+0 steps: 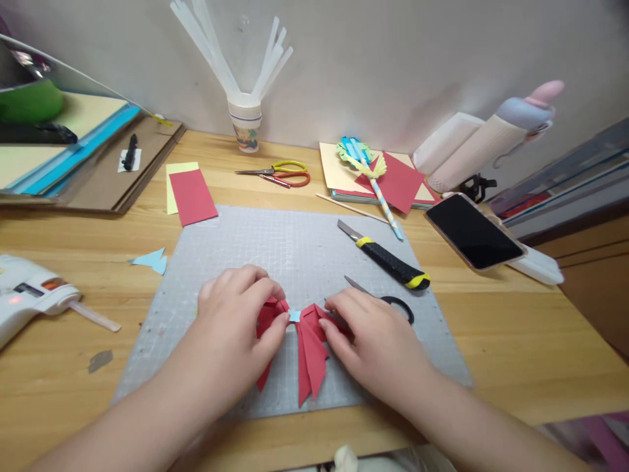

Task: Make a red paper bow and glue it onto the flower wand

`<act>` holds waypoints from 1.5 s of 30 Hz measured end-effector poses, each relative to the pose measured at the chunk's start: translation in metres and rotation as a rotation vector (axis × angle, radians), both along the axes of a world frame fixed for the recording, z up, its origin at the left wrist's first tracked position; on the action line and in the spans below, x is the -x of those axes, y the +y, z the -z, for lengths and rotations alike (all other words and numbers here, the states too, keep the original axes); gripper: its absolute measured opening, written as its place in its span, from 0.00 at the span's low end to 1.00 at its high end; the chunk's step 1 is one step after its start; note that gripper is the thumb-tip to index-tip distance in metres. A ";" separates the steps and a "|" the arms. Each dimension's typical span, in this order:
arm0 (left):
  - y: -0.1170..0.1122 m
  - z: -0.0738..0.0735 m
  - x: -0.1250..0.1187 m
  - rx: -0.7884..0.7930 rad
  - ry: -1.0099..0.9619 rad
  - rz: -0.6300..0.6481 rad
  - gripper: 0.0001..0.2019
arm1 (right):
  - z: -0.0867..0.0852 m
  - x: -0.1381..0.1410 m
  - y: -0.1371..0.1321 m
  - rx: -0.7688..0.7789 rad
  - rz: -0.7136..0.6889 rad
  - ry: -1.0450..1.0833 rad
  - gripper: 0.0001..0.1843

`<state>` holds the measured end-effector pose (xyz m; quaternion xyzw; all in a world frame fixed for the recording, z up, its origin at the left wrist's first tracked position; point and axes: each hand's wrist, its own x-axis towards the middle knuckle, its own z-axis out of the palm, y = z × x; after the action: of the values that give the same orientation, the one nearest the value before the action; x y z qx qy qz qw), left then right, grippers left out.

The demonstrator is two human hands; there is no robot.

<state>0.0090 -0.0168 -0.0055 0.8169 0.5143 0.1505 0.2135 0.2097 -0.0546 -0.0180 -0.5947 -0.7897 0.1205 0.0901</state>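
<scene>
Wooden tabletop [515, 347]: grey cutting mat [280, 242] at centre, pale wall [368, 65] along the top. Left hand [238, 314] and right hand [376, 331] pinch opposite sides of the red paper bow [310, 354], lower centre, over the mat.

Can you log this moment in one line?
left hand: holds red paper bow; right hand: holds bow's other side; bow's middle: pale blue strip; below: gray mat
</scene>
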 end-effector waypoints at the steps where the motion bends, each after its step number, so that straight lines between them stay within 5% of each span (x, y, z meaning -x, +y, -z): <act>1: 0.000 0.000 0.000 -0.002 -0.004 -0.002 0.05 | 0.003 0.001 0.001 -0.039 -0.018 -0.035 0.07; 6: 0.001 0.001 0.001 -0.033 -0.012 -0.018 0.05 | 0.013 0.002 0.000 -0.223 -0.113 -0.098 0.09; 11: 0.003 0.002 0.002 -0.012 -0.020 -0.005 0.07 | 0.010 -0.002 -0.002 -0.367 -0.138 0.063 0.08; 17: 0.005 0.000 0.004 0.118 -0.127 0.065 0.15 | -0.004 0.001 0.010 -0.139 -0.107 0.436 0.06; 28: 0.010 0.001 0.013 0.552 -0.471 -0.071 0.25 | -0.008 -0.010 0.032 0.242 -0.084 1.114 0.04; 33: 0.011 0.002 0.009 0.764 -0.615 -0.025 0.27 | -0.002 -0.008 0.038 0.239 0.061 1.312 0.06; 45: 0.004 0.008 0.003 0.861 -0.597 0.017 0.25 | 0.005 -0.005 0.034 0.527 0.288 1.558 0.13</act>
<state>0.0061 -0.0126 -0.0139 0.5807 0.4398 0.1502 0.6685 0.2150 -0.0202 -0.0226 -0.4382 -0.3636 0.6653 0.4828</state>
